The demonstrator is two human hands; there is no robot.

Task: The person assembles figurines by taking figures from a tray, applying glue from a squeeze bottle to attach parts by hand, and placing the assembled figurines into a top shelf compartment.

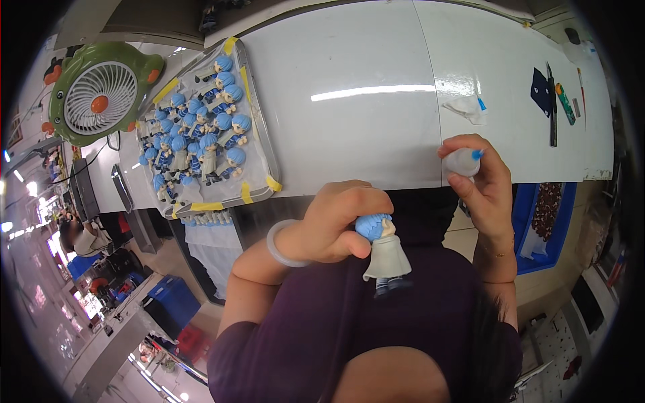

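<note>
Pinched by its blue-haired head, a small figurine (386, 258) in a pale cloak with dark boots hangs from my left hand (339, 218), just off the table's front edge. My right hand (484, 181) is wrapped round a small white squeeze bottle (461, 162) with a blue tip, at the same edge further right. The bottle and the figurine are well apart. On the left of the table, a tray (269, 158) lined with white sheet and yellow tape carries many similar blue-haired figurines (208, 140).
A green animal-shaped fan (101, 94) stands left of the tray. On the right lie a white scrap with a blue tip (469, 107), a dark cloth (540, 93), a black blade-like tool (553, 111) and a green-handled cutter (564, 104). Below the table's right side sits a blue bin (568, 221).
</note>
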